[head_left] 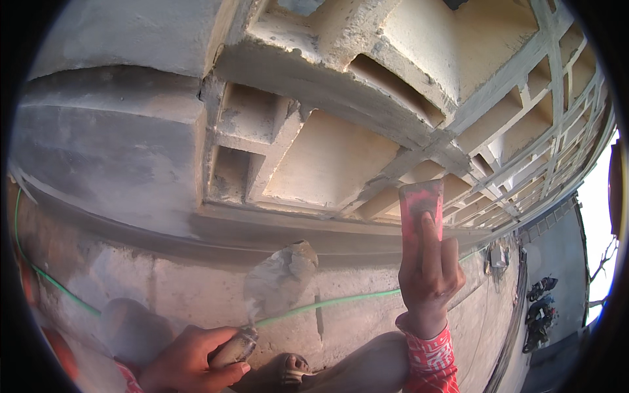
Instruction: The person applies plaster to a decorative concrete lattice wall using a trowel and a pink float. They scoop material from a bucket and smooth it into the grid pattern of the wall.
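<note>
Low on the left, my left hand (196,359) is closed round the worn handle of a trowel (280,278). Its broad, cement-greyed blade points up and away, above the pale ledge. My right hand (429,281) grips a pink rectangular float (421,196), upright and smeared with grey cement near its top. The float is in front of the lower part of a pale concrete lattice wall (341,154); whether it touches the wall I cannot tell. Fingers hide part of the float's lower half.
A smooth grey plastered pillar (111,157) adjoins the lattice at left. A green hose (347,298) runs along the concrete ledge (196,281). My sandalled foot (295,370) rests beneath my hands. Parked motorcycles (540,314) stand far below at right, beyond the ledge's edge.
</note>
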Demonstrator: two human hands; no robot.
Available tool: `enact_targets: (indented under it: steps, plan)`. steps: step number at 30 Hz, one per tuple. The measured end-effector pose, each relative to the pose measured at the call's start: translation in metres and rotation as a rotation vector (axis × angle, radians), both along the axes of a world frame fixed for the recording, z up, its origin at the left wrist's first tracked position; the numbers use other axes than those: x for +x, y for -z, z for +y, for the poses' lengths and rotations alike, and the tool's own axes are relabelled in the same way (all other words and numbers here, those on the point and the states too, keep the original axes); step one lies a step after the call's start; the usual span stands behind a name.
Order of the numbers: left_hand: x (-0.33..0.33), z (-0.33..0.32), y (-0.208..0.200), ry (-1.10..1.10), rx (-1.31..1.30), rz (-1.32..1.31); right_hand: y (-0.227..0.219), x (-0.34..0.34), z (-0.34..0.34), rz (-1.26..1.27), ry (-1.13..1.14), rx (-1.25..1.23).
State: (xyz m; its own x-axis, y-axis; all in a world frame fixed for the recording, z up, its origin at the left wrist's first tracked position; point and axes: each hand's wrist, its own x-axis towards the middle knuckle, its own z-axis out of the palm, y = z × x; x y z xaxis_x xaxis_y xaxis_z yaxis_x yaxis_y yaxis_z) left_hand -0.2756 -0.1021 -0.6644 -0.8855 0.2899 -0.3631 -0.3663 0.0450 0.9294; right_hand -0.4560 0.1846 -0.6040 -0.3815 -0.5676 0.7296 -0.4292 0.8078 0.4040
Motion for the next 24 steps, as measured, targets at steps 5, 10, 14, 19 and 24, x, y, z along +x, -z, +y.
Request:
enact_targets:
  steps: [5, 10, 14, 19, 24]
  plan:
    - [0.0, 0.001, 0.004, 0.029, -0.003, 0.018, -0.01, 0.013, -0.022, -0.145, -0.149, -0.121]
    - [-0.002, 0.002, 0.002, -0.006, 0.068, -0.074, -0.018, 0.005, -0.042, -0.331, -0.109, -0.088]
    - [-0.003, 0.0, 0.0, -0.009, 0.042, -0.073, -0.011, 0.007, -0.045, -0.484, -0.125, -0.117]
    - [-0.004, -0.002, -0.004, 0.012, 0.016, -0.085, 0.004, 0.012, -0.035, -0.641, -0.129, -0.057]
    - [0.001, 0.004, 0.003, -0.051, -0.014, 0.255, 0.0, 0.017, -0.018, -0.297, -0.112, -0.094]
